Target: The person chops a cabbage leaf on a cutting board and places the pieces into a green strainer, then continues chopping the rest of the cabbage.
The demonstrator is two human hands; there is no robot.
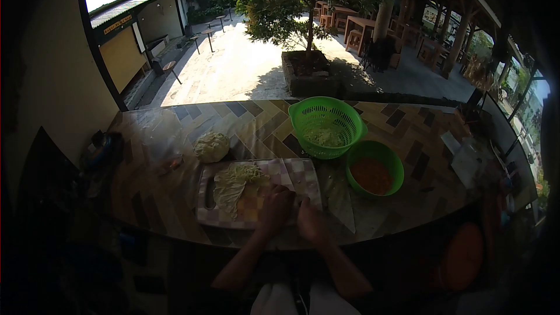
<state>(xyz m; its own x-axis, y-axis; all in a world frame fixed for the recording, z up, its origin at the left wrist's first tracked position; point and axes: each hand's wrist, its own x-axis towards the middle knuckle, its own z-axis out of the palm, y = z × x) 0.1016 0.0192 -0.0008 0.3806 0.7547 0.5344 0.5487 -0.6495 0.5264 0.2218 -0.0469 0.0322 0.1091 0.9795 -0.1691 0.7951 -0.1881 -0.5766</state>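
My left hand (278, 205) is over the right part of a checkered cutting board (303, 178), with its fingers curled. Close beside it, my right hand (310, 220) is closed at the board's near right edge. Dim light hides what either hand holds. Pale cabbage leaves (228, 192), partly in shreds, lie on the board left of my left hand. Behind the board's far left corner rests a cabbage head (212, 147). A green colander (296, 123) holding pale shreds stands beyond the board, and a green bowl (399, 169) with orange contents sits to its right.
The tiled counter (256, 118) has a curved near edge. Thin clear plastic (160, 128) lies at its left, and pale flat items (466, 160) are at the far right. A dim orange round object (464, 256) is low on the right. Beyond stands a tree in a planter (309, 84).
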